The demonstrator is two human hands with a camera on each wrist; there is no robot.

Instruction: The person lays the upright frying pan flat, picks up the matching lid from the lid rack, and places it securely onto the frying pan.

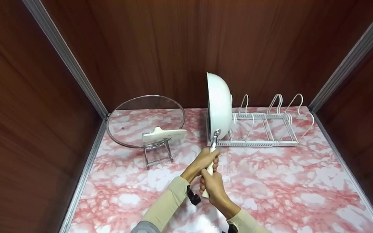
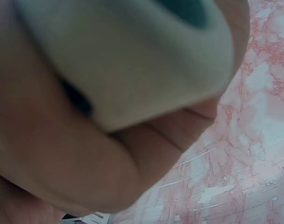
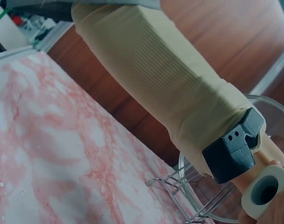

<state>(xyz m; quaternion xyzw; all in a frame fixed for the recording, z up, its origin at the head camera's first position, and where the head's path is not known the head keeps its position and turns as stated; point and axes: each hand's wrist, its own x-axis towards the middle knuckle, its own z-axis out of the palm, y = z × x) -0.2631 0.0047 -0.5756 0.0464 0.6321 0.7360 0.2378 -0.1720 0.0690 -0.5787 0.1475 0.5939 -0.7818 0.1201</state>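
Observation:
A white wok (image 1: 220,103) stands on its side, its open face to the left, over the left end of a white wire rack (image 1: 254,144). Its long cream handle (image 1: 210,168) points down toward me. My left hand (image 1: 202,161) grips the handle near the metal joint. Lower down, my right hand (image 1: 215,186) wraps round it near the butt. Up close in the left wrist view, fingers curl about the pale handle (image 2: 132,84). The handle's hollow end shows in the right wrist view, partly covered by fingers.
A glass lid (image 1: 146,113) with a cream grip (image 1: 164,134) leans on a small metal stand (image 1: 157,160) at the left. The rack's upright white loops stand right of the wok. Brown wood panels (image 1: 134,48) enclose the marbled pink tabletop (image 1: 277,191).

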